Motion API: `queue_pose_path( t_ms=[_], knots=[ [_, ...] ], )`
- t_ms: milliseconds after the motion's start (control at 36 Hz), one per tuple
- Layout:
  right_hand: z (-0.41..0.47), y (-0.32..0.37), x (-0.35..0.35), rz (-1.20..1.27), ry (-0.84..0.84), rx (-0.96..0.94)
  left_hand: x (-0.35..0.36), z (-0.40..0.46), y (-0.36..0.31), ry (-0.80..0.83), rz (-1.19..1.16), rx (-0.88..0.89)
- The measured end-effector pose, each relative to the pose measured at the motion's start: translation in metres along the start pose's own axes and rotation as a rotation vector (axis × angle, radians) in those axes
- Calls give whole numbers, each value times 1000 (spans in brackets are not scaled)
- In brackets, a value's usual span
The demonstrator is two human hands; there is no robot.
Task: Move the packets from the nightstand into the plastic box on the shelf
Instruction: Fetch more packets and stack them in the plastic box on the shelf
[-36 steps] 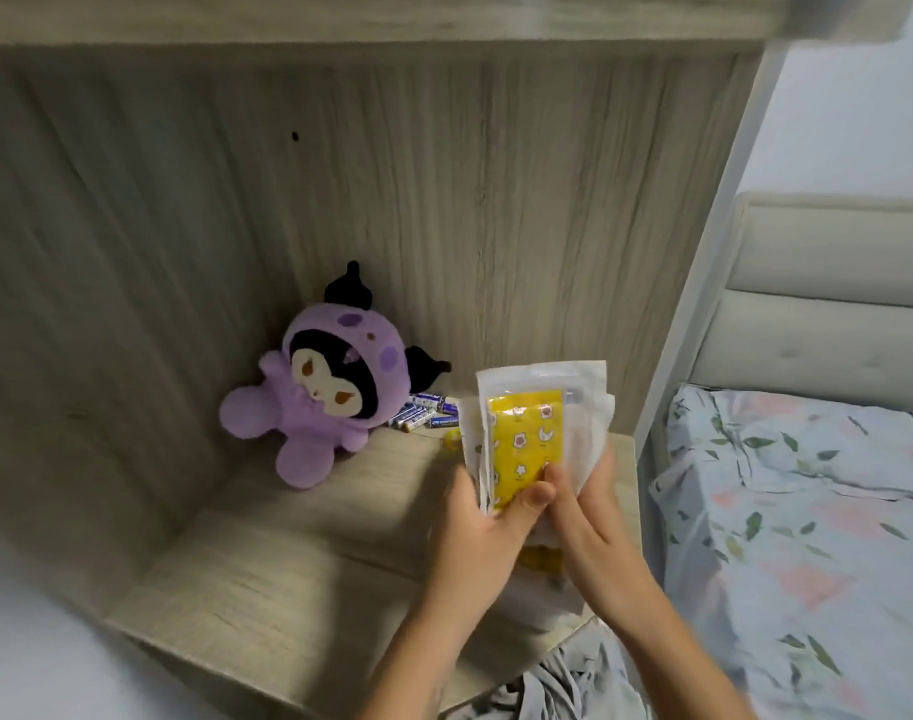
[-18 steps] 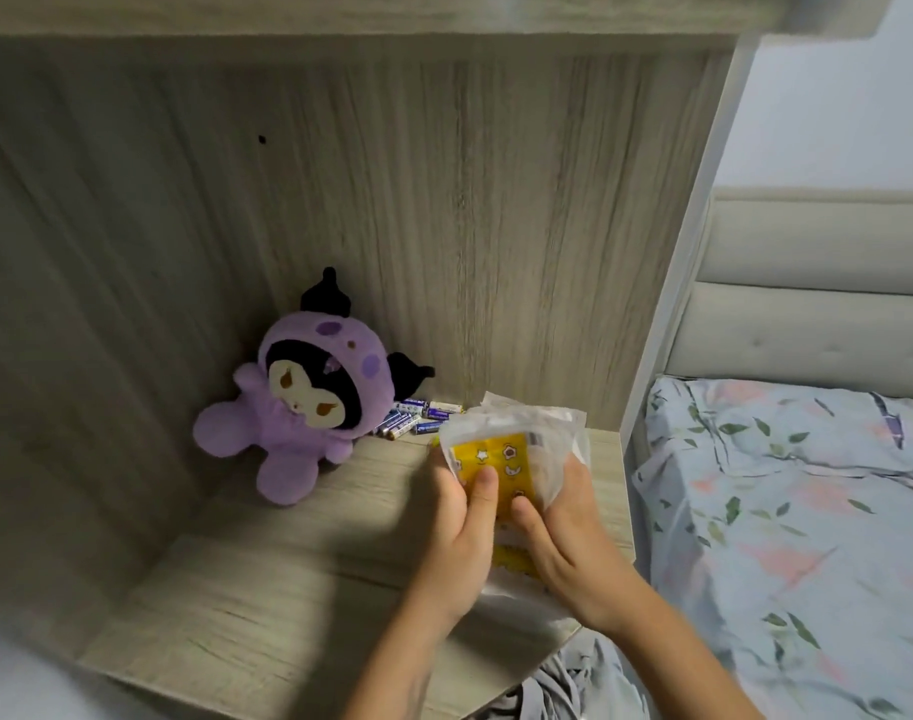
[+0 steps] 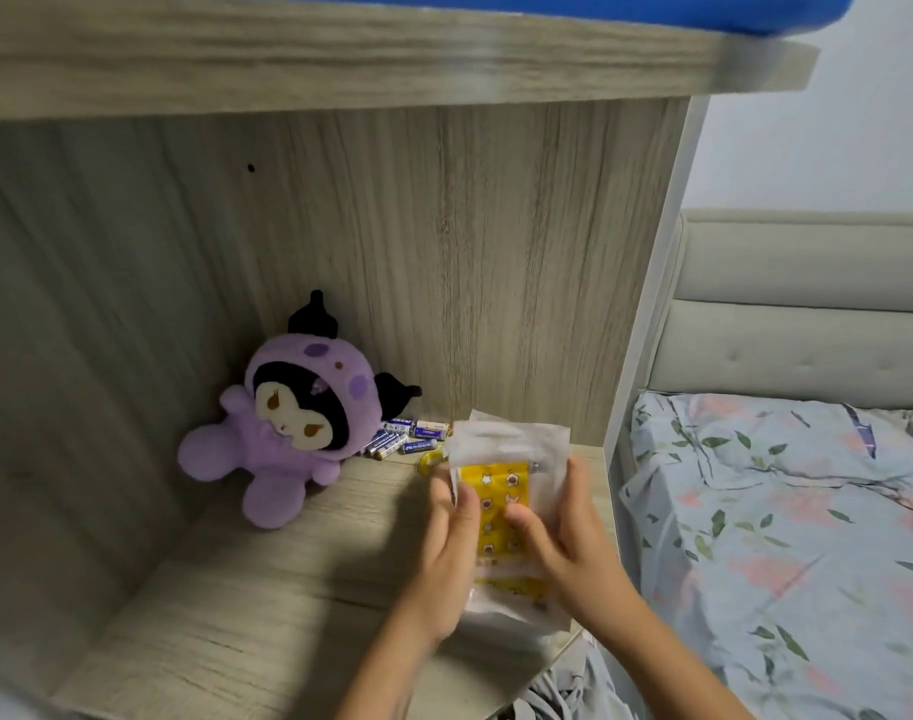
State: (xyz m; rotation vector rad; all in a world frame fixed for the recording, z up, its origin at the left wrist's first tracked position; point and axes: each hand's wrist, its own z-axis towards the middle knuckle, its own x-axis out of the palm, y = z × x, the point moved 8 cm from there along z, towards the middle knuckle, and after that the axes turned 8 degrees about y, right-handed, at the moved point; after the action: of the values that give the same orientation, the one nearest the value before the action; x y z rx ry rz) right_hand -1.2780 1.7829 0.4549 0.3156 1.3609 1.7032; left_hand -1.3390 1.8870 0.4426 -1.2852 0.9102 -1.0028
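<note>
Packets (image 3: 501, 491) in clear wrappers with yellow patterned contents stand as a small stack between both hands, above the wooden nightstand (image 3: 267, 605) top near its right edge. Left hand (image 3: 446, 558) has its grip on the stack's left edge, thumb laid across the front; right hand (image 3: 563, 532) clasps the right edge, thumb also on the front. Just below the grip, another yellow packet (image 3: 511, 589) lies flat on the nightstand. Beyond the grip, a loose heap of batteries (image 3: 407, 436) rests against the back panel, and left of that sits a purple plush toy (image 3: 282, 423). Right of the grip lies a bed (image 3: 787, 537) with floral bedding.
</note>
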Motion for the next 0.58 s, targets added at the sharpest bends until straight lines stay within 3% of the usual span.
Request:
queue_pose_path(
  t_ms=[139, 222, 278, 361, 528, 583],
  knots=[
    [9, -7, -40, 461, -182, 47, -34, 12, -9, -183, 182, 80],
    [23, -6, -72, 499, -161, 55, -48, 20, -4, -199, 350, 74],
    [37, 7, -85, 388, -39, 63, -51, 22, -2, -197, 368, 54],
    [61, 14, -83, 220, 273, 193, -48, 21, -3, -188, 358, 67],
    [78, -2, -22, -312, 862, 428, -40, 2, -3, -245, 280, 134],
    [77, -9, -2, -315, 996, 472, -41, -8, -6, -268, 248, 188]
  ],
)
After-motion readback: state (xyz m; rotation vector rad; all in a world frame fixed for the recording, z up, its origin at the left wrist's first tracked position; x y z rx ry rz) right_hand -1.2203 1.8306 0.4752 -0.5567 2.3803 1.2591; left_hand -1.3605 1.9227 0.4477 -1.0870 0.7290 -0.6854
